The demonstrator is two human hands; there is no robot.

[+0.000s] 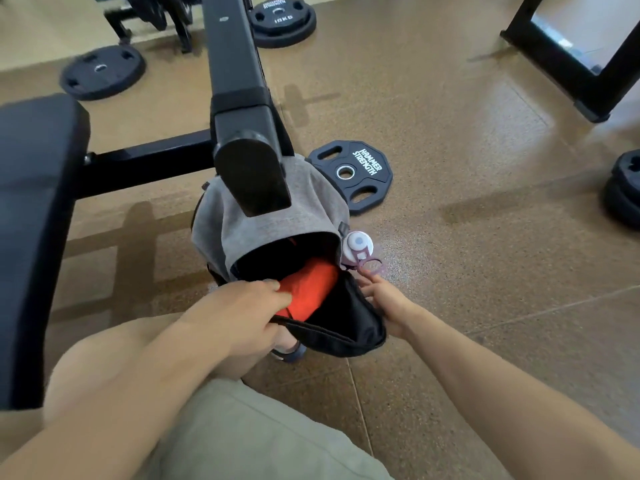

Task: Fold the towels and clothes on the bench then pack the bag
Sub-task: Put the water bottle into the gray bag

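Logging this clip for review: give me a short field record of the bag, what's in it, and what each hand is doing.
bag: grey backpack on floor, main compartment open
contents: orange folded cloth partly inside
left hand: left hand gripping the opening's near rim
right hand: right hand at the bag's right edge, fingers by the bottle's loop
side pocket: white-capped bottle
nearby: weight plate, bench

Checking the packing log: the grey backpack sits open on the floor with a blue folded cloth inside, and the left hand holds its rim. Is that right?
Not quite. The folded cloth inside the grey backpack is orange, not blue, as the head view shows. The rest stands: the backpack sits open on the floor and the left hand holds its rim.
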